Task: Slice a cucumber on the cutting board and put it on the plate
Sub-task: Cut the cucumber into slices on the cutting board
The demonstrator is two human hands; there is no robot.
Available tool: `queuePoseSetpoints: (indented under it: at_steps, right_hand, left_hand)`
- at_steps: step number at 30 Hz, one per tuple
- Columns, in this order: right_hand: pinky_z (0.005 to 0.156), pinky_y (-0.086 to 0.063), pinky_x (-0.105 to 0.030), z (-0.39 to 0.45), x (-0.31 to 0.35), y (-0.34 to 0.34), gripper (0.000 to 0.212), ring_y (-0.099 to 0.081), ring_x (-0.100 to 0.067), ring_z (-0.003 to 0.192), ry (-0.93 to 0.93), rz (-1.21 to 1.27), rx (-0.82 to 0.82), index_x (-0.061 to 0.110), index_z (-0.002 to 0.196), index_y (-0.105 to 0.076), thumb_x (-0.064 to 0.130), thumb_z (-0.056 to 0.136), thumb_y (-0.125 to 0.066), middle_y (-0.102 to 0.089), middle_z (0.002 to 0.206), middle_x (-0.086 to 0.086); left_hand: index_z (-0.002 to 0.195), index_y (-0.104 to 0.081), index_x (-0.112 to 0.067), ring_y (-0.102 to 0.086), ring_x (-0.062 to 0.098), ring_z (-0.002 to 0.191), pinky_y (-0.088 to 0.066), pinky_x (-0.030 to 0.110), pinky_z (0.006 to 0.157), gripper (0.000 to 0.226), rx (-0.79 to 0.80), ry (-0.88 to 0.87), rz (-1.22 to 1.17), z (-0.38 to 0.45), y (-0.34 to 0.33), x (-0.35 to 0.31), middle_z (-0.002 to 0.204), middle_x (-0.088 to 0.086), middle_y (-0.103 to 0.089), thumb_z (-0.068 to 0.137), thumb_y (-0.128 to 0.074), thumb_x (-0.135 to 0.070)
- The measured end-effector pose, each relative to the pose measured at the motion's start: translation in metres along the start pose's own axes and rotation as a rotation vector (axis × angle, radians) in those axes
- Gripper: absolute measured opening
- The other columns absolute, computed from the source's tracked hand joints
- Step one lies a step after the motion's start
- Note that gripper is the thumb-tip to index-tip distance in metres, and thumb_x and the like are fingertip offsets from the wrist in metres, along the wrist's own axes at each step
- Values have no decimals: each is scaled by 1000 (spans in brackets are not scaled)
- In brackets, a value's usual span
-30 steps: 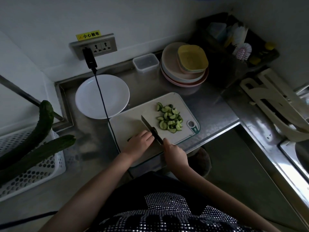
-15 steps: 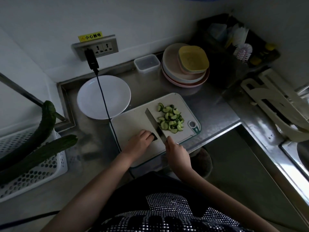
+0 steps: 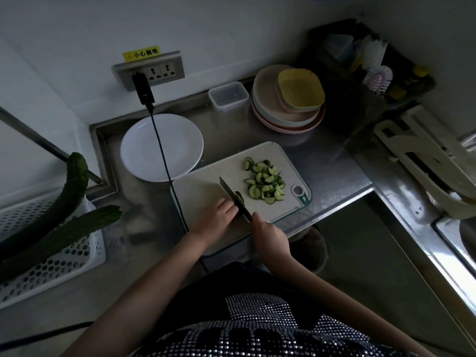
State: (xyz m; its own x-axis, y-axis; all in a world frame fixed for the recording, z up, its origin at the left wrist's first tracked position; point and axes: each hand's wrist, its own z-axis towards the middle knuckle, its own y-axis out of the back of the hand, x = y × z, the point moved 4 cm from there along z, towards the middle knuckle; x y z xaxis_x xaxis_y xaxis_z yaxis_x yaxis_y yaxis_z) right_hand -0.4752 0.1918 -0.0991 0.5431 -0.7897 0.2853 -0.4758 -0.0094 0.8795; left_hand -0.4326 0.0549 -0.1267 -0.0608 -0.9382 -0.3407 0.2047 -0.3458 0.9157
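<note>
At frame centre, left hand [image 3: 217,219] pins the cucumber stub [image 3: 239,195]; right hand [image 3: 269,234] grips the knife [image 3: 233,197]. Tuck fingertips clear; cut straight down onto the board [image 3: 203,190].

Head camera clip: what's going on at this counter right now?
A person is slicing cucumber on the pale rectangular cutting board. The right hand grips the dark-bladed knife; the left hand holds down the last cucumber piece, mostly hidden. A pile of green cucumber slices lies on the board. The round white plate holds no slices.
</note>
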Motion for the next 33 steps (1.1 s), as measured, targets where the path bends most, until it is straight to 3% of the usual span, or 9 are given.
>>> queuePoseSetpoints:
  at_steps: [3, 6, 11, 15, 27, 33]
  right_hand:
    - [58, -39, -36, 2, -1, -1, 10, -64, -35, 85, -11, -23, 27, 15, 106, -35, 11, 97, -39, -64, 93, -13]
    - [59, -41, -36, 1, -3, -1, 6, -63, -36, 86, -18, 34, 16, 17, 99, -33, 18, 99, -39, -64, 92, -14]
    - [57, -46, -39, -7, -6, 8, 10, -64, -36, 78, -9, 128, -102, 19, 95, -33, 26, 100, -39, -64, 84, -13]
    - [57, -43, -38, -7, 0, 8, 16, -64, -36, 77, 31, 103, -107, 15, 100, -37, 30, 102, -35, -65, 84, -13]
    - [63, -48, -41, -5, 0, 3, 17, -64, -36, 82, 59, 52, -62, 15, 101, -36, 32, 102, -35, -64, 90, -13]
    - [59, -39, -36, -4, 2, 1, 14, -65, -34, 88, 93, -65, -31, 15, 110, -37, 27, 102, -36, -65, 101, -10]
  left_hand:
    - [90, -68, 0, -45, 21, 91, -54, 30, 68, 37, -12, -2, 5, -1, 1, -1, 90, 12, -65, 72, -38, -10]
    - [89, -68, -3, -45, 21, 90, -54, 30, 68, 33, -19, 3, 25, 0, 1, 0, 90, 11, -64, 74, -40, -11]
    - [87, -68, -9, -47, 22, 83, -43, 33, 73, 27, -61, -13, 97, -4, 4, 1, 83, 6, -63, 78, -44, -18]
    - [90, -68, -8, -46, 22, 83, -53, 33, 64, 28, -43, 3, 72, -5, 3, 4, 83, 6, -61, 80, -43, -18]
    - [93, -64, -8, -44, 24, 86, -54, 32, 62, 30, -20, -11, 86, -5, 4, 3, 86, 8, -62, 74, -44, -17]
    - [89, -63, -8, -44, 23, 84, -52, 31, 61, 27, -29, -14, 85, -4, 7, 1, 83, 7, -61, 73, -43, -16]
